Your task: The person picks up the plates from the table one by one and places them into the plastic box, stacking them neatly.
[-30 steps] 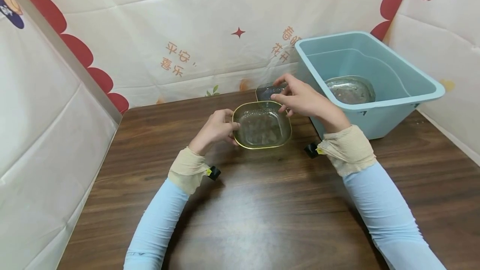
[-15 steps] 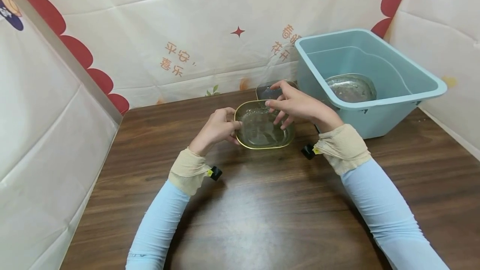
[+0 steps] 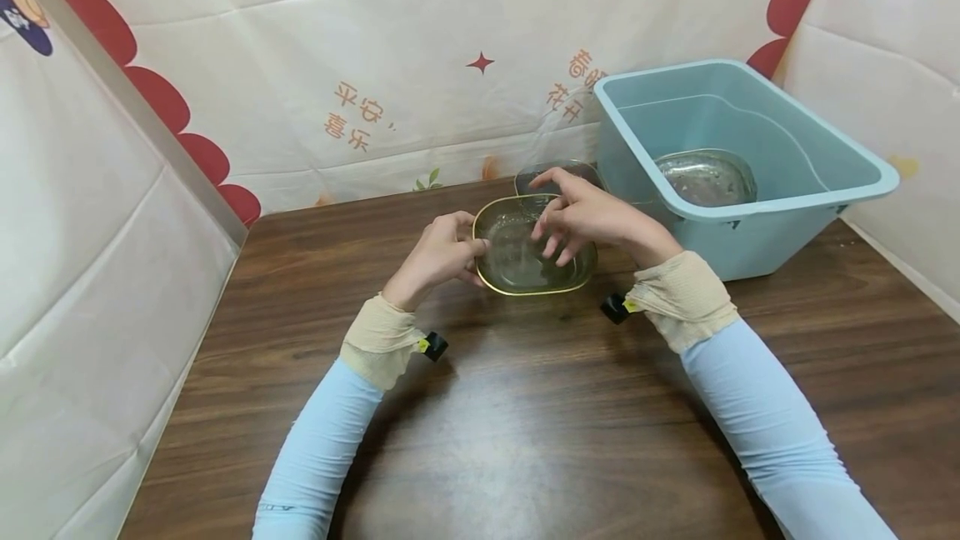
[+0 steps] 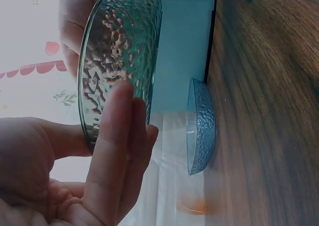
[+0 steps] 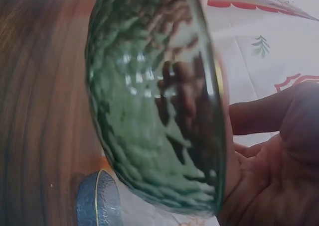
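Note:
A green-tinted, dimpled glass bowl [image 3: 510, 261] with a gold rim is held above the table, its opening turned up toward the head view. My left hand [image 3: 441, 255] grips its left end, thumb at the rim and fingers underneath, as the left wrist view shows. Over the bowl's right half hovers my right hand [image 3: 581, 219], fingers loosely bent and pinching nothing. Those fingers show through the glass in the right wrist view; whether they touch the inside I cannot tell. Behind, a bluish glass bowl [image 4: 203, 129] stands on the table, partly hidden in the head view.
A light blue plastic tub [image 3: 738, 244] stands at the back right, close to my right forearm. Inside it leans another clear glass bowl [image 3: 705, 177]. A printed white cloth [image 3: 420, 40] hangs along the back and sides of the brown wooden table [image 3: 480, 407].
My right hand has shifted left and its fingers now reach over the bowl's opening. The bowl, still in my left hand, has moved slightly right.

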Motion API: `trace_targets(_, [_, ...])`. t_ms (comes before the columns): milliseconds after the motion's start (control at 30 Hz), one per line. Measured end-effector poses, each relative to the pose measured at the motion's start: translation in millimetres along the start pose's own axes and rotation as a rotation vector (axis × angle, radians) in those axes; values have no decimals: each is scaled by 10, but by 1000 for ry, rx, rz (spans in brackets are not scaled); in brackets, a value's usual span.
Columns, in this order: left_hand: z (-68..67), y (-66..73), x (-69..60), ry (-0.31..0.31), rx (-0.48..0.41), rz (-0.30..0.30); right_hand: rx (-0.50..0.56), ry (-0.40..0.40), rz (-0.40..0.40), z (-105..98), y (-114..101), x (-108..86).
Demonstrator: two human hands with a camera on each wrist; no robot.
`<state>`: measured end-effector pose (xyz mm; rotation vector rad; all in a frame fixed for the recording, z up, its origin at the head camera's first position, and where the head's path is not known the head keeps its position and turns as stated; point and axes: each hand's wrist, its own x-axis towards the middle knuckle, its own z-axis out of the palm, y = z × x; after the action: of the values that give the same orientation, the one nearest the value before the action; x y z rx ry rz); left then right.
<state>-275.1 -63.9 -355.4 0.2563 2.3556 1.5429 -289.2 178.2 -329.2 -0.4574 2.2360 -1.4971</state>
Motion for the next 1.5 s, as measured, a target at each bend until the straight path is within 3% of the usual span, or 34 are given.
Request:
trace_targets(567, [-8, -15, -4, -1, -2, 4, 65, -17, -34, 32, -33, 31])
trace_targets(1233, [-6, -5, -10, -2, -7, -2, 4, -46, -61, 61, 24, 65])
trace_targets(1367, [-22, -4, -7, 3, -13, -3, -22, 3, -72, 49, 20, 61])
trace_targets(1500, [-39, 3, -6, 15, -10, 9, -87, 140, -103, 22, 13, 49])
